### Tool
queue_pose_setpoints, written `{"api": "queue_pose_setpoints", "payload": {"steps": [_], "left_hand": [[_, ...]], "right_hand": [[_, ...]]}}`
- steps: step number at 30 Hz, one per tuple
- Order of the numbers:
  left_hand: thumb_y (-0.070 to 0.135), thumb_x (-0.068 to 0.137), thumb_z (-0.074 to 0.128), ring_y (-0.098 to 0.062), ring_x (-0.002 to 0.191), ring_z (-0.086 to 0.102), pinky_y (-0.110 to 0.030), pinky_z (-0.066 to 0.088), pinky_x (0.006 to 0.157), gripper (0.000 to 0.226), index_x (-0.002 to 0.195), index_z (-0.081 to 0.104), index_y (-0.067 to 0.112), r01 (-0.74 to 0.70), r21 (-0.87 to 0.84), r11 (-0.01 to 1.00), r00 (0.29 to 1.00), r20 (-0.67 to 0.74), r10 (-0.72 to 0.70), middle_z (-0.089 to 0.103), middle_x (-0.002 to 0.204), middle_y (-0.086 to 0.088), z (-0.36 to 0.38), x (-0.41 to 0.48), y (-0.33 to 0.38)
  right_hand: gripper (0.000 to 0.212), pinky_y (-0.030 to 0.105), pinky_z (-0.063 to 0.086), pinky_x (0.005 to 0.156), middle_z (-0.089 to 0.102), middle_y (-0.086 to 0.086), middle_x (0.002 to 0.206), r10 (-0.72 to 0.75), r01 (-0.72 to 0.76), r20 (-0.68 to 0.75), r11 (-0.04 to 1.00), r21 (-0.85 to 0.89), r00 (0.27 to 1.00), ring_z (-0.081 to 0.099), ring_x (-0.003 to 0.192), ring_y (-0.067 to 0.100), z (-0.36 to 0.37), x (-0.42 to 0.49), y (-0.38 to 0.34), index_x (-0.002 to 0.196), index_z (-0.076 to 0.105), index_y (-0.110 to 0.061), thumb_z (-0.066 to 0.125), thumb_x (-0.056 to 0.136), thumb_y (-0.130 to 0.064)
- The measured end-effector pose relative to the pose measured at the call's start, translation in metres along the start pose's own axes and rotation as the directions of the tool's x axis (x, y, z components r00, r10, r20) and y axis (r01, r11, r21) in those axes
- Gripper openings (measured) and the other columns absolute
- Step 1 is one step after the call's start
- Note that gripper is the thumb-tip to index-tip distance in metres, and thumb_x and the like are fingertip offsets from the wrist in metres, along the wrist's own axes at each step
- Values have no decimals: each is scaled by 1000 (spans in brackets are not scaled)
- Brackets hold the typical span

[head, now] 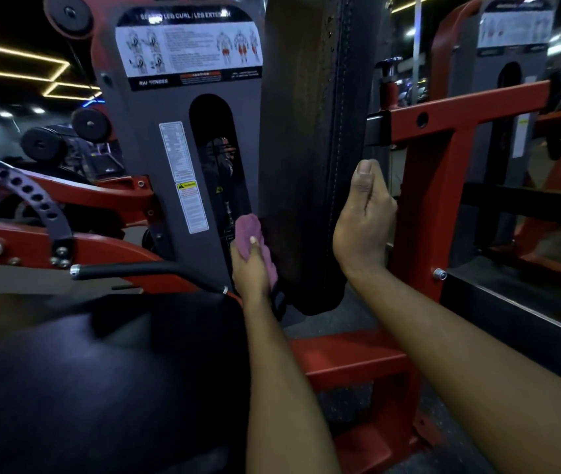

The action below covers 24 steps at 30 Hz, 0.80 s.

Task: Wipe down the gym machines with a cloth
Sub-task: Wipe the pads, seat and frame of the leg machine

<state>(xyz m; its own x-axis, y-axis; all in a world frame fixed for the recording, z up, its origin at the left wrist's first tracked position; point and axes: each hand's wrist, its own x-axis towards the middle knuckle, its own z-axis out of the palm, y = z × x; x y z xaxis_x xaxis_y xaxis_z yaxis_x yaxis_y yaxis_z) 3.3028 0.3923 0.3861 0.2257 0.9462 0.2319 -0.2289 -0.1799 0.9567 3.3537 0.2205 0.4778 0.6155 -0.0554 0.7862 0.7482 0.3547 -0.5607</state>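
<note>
Now, left grip [250, 272] tight around purple cloth [251, 226], right grip [362, 220] tight around black pad [303, 148] edge.

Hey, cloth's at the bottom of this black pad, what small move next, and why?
Probably slide the purple cloth up the left edge of the black pad. Your left hand holds it low against that edge, your right hand grips the opposite edge, likely steadying it, and most of the pad rises above the cloth.
</note>
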Motion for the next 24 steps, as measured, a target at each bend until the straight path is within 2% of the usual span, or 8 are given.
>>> {"api": "queue_pose_setpoints", "payload": {"steps": [2,4,8,11,14,16,18,24], "left_hand": [[44,93,59,-19,116,63,-37,46,105,29,121,59,37,-55,-3,998,998,15,55,67,118,9,1,-5,-9],[38,101,54,-26,118,60,-36,45,104,31,131,56,28,-53,85,995,998,-11,54,64,121,2,4,7,1],[42,104,47,-37,124,55,-40,42,102,40,138,51,22,-82,311,947,996,-2,87,59,137,-12,8,28,27],[47,101,46,-35,122,57,-43,45,101,38,135,51,31,-196,357,914,975,-28,220,62,134,-6,9,3,39],[53,94,47,-13,123,57,-35,44,102,46,138,48,44,-340,270,901,931,-38,363,58,139,16,10,-48,60],[50,92,50,11,117,50,-13,37,96,47,139,48,47,-463,187,866,881,-13,473,50,135,33,12,-85,68],[50,90,50,24,112,43,-2,31,92,50,140,49,44,-545,141,826,836,24,548,47,127,35,11,-107,74],[59,92,41,-15,124,53,-45,43,108,54,142,46,39,-467,212,858,884,122,451,55,133,2,18,-53,109]], "right_hand": [[36,15,27,47,34,-13,59,-6,6,1,1000,6,1000,36,49,5,0,-1,2,77,41,-25,33,112,-24],[36,15,26,47,33,-13,59,-25,25,0,1000,9,1000,35,49,4,1,1,2,76,39,-31,34,111,-24],[34,16,27,48,34,-14,59,-18,18,1,1000,-4,1000,37,49,5,1,0,3,79,43,-22,34,111,-23],[35,16,28,48,35,-14,59,0,0,4,1000,18,1000,37,50,4,0,0,3,79,44,-18,34,112,-23],[35,16,28,50,35,-13,60,15,-15,9,1000,26,1000,37,51,4,0,-1,2,79,44,-17,34,112,-23],[35,16,28,51,35,-13,61,27,-27,7,999,33,1000,37,52,4,0,0,2,79,44,-18,35,112,-23],[35,16,28,51,36,-13,61,29,-30,14,998,56,999,37,52,3,0,2,3,78,43,-20,35,112,-22],[37,16,29,54,35,-13,63,27,-30,45,996,86,999,37,54,3,-1,3,1,77,38,-33,34,112,-21]]}}
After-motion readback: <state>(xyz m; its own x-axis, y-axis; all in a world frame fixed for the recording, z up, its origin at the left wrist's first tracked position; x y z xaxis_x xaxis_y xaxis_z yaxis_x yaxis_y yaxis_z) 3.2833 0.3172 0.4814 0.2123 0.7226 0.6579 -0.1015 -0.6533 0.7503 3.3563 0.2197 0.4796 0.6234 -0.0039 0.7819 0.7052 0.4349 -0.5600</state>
